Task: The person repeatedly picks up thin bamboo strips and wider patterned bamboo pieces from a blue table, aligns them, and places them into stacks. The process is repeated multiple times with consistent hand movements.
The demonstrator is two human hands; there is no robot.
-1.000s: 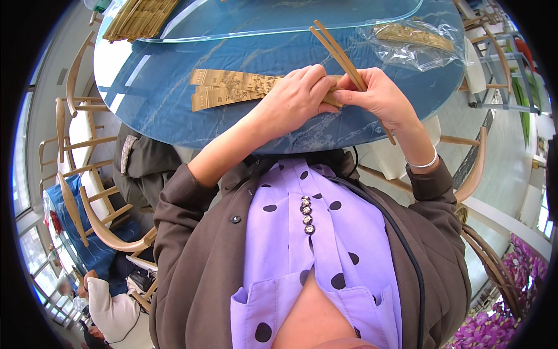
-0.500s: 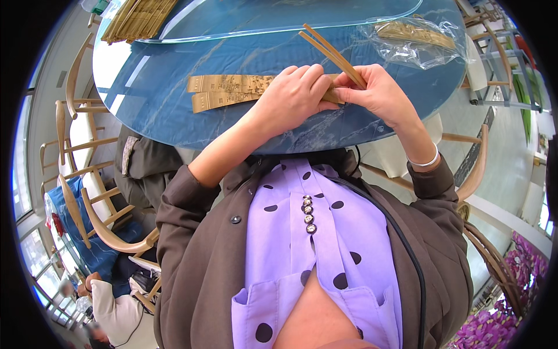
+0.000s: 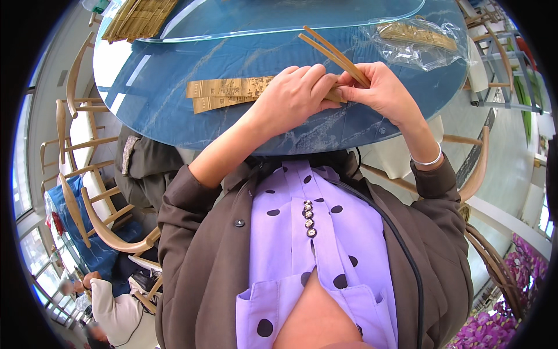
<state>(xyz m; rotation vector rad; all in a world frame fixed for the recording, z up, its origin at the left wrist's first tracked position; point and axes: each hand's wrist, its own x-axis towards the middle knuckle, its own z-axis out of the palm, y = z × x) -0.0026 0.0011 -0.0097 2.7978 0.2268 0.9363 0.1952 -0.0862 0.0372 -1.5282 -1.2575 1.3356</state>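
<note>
Two printed brown paper chopstick sleeves (image 3: 225, 103) lie partly overlapping near the front edge of the round blue table. My left hand (image 3: 295, 94) is closed over their right ends, its fingers curled. Close beside it, my right hand (image 3: 381, 92) pinches a pair of wooden chopsticks (image 3: 330, 50), which slant up and to the left. The right thumb and fingers also meet the sleeve ends by the left fingertips. Exactly how the chopsticks sit against the paper is hidden by the fingers.
A stack of brown sleeves (image 3: 138, 18) lies at the far left. At the far right a clear plastic bag (image 3: 415, 42) holds more of them. A raised glass disc (image 3: 279, 35) curves across the back of the table. Wooden chairs (image 3: 96, 200) stand left; pink flowers (image 3: 494, 326) are lower right.
The two sleeves overlap more than before, their left ends closer together. The chopsticks have shifted very slightly, with both hands staying in nearly the same place.
</note>
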